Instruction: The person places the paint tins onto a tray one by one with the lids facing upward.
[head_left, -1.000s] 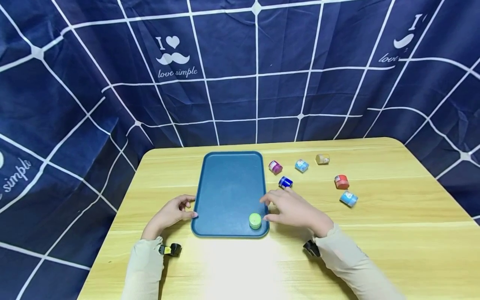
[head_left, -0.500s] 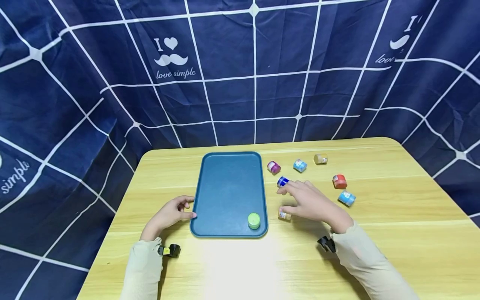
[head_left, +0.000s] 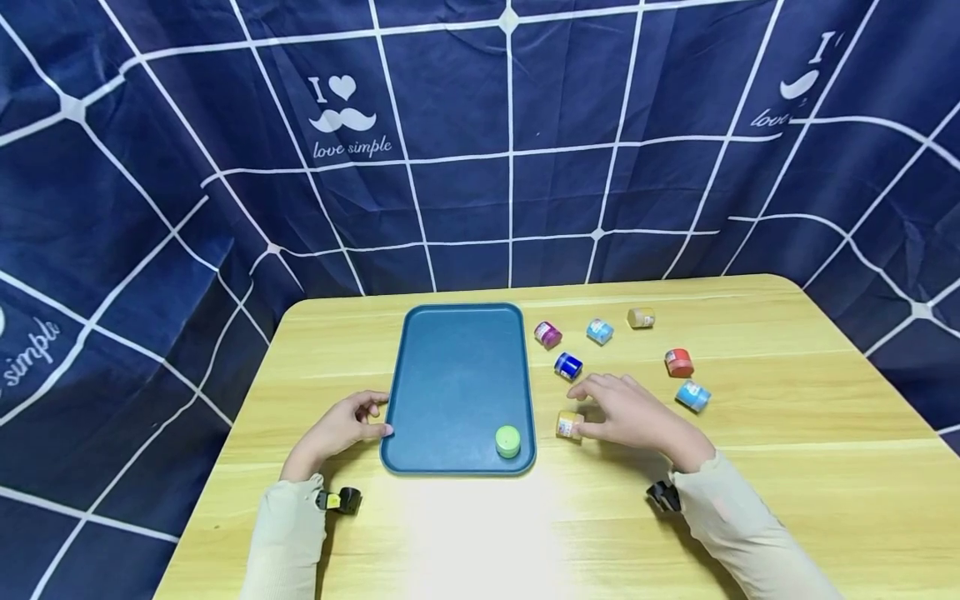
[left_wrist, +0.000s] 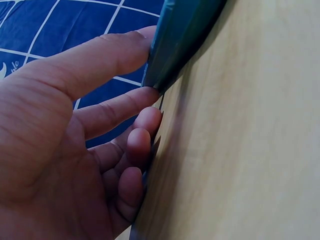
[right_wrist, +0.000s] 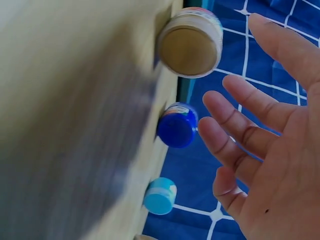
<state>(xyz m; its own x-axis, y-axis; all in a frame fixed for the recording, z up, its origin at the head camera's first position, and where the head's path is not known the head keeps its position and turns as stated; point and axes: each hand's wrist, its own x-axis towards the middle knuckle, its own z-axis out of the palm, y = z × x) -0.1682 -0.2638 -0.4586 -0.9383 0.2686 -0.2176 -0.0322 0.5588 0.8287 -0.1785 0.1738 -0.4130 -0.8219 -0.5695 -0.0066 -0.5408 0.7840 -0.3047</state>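
My left hand [head_left: 341, 429] is at the left edge of a blue tray [head_left: 457, 375]. In the left wrist view its thumb and straight index finger touch the tray's rim [left_wrist: 170, 45], while the other fingers are bent. My right hand [head_left: 630, 417] hovers beside a small tan paint jar [head_left: 567, 424] lying right of the tray. The right wrist view has these fingers spread and apart from the tan jar [right_wrist: 189, 50], with nothing held. A green jar [head_left: 507, 442] stands in the tray's near right corner.
Behind my right hand lie a dark blue jar [head_left: 567, 366], a purple jar [head_left: 547, 335], a light blue jar [head_left: 600, 331] and another tan jar [head_left: 641, 317]. Farther right are a red jar [head_left: 679, 362] and a second light blue jar [head_left: 693, 396]. A blue curtain [head_left: 465, 200] hangs behind.
My right hand has moved right, from beside the green jar to the tan jar, which has come into view. Its fingers have drawn off the dark blue jar. My left hand stays put.
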